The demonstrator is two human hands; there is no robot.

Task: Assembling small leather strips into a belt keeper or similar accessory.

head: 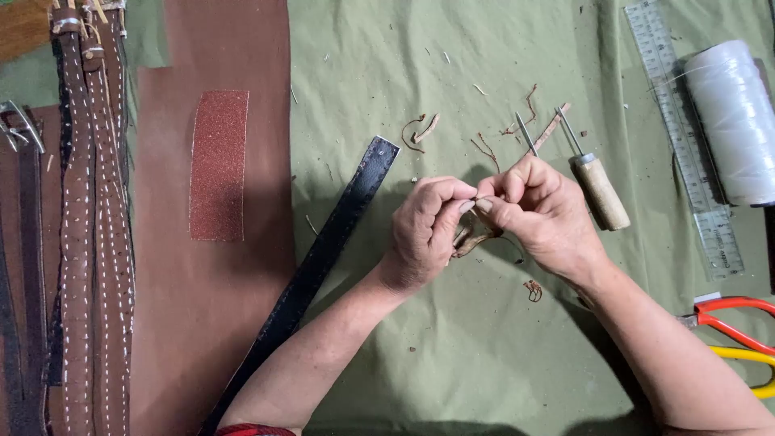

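Head view. A small brown leather piece (471, 240) is held at mid-frame, just right of centre, between the two hands above the green cloth (452, 347). Only a curled loop of it shows below the fingers; the rest is hidden, so its full shape cannot be told.

Handling, as judged: the piece is taken to be light, thin and pliable, bending under little pressure; not fragile, not slippery. A narrow fingertip pinch close to the worked end is judged the surest hold, since a loose end would flop.

Left hand (428, 230): fingers curled in, thumb and forefinger closed narrowly on the piece, wrist bent, forearm entering from the lower centre of the frame.

Right hand (541, 211): closed in a matching pinch, fingertips meeting those of the left hand. A thin metal shaft (525, 133) stands up behind this hand; whether it is gripped cannot be told. The forearm enters from the lower right.

Surroundings: a wooden-handled awl (599, 190) lies touching the right hand's upper side. A black strap (323, 258) runs diagonally left of the hands. Leather trimmings (484, 147) are scattered above. A white thread spool (735, 121) and a clear ruler (686, 137) lie at upper right, red and yellow scissor handles (739, 331) at lower right. Stitched brown belts (89, 242) and a sandpaper patch (218, 165) are noted at left.
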